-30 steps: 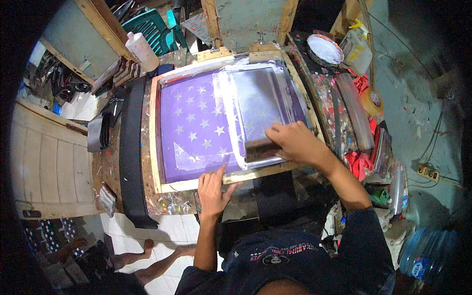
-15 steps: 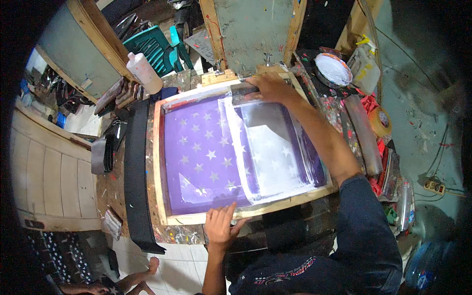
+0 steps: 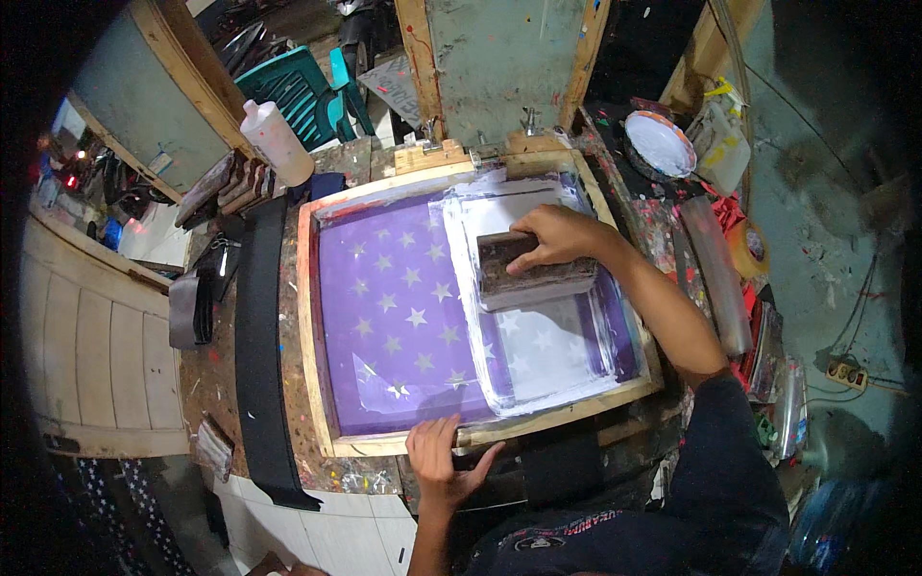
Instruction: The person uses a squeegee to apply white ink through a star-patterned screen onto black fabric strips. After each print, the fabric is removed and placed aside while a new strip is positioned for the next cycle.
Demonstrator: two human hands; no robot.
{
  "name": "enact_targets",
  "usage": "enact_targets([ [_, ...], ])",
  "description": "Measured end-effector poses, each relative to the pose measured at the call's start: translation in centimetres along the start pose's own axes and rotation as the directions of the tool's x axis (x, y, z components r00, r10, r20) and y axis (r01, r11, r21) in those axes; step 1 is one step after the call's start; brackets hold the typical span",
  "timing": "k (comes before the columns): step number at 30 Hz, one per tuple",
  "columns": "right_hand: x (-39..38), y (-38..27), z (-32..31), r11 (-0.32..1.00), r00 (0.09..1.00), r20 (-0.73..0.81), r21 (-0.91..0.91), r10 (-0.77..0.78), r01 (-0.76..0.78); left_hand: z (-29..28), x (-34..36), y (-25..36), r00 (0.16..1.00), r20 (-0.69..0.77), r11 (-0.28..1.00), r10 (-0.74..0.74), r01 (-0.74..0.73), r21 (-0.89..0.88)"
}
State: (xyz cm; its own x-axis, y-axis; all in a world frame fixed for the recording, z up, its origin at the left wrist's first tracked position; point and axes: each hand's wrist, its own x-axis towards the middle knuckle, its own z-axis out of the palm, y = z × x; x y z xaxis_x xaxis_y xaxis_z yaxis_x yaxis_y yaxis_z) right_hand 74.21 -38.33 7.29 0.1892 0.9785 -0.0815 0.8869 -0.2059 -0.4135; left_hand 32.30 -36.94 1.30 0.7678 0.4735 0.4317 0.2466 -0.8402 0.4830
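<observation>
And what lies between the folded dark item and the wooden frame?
In the head view: a long black strip, then paint-spotted tabletop before the wooden frame.

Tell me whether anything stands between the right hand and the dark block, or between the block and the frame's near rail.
Nothing visible does. The right hand grips the dark block directly; toward the wooden frame's near rail lies only white-coated, star-patterned screen. The left hand is at that rail, farther left.

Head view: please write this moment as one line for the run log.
left hand: at near edge of wooden frame | right hand: grips dark scraper | scraper: over white area of purple screen
</observation>
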Motion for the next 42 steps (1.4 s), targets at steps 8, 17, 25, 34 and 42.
enact_targets([
  [8,7.4,4.1,-1.4,0.875,0.803,-0.524,-0.485,-0.283,-0.008,-1.0,0.0,0.5,0.996,-0.086,0.998,0.006,0.000,0.070],
  [17,-4.7,-5.1,3.5,0.952,0.922,-0.357,-0.305,-0.148,0.034,-1.1,-1.0,0.2,0.998,-0.038,0.996,-0.051,0.054,0.076],
  [25,-18.6,-14.7,10.8,0.941,0.908,-0.400,-0.338,-0.129,-0.015,-0.2,-1.4,-0.8,0.999,-0.034,0.995,-0.023,0.026,0.098],
  [34,-21.1,-17.6,11.4,0.940,0.878,-0.473,-0.327,-0.073,-0.098,0.3,-1.5,-2.0,0.993,-0.104,0.998,0.054,-0.052,0.024],
  [42,-19.6,-19.4,1.9,0.817,0.679,-0.651,-0.561,-0.339,-0.130,-8.2,6.3,2.9,0.970,-0.194,0.987,0.148,-0.133,0.085],
])
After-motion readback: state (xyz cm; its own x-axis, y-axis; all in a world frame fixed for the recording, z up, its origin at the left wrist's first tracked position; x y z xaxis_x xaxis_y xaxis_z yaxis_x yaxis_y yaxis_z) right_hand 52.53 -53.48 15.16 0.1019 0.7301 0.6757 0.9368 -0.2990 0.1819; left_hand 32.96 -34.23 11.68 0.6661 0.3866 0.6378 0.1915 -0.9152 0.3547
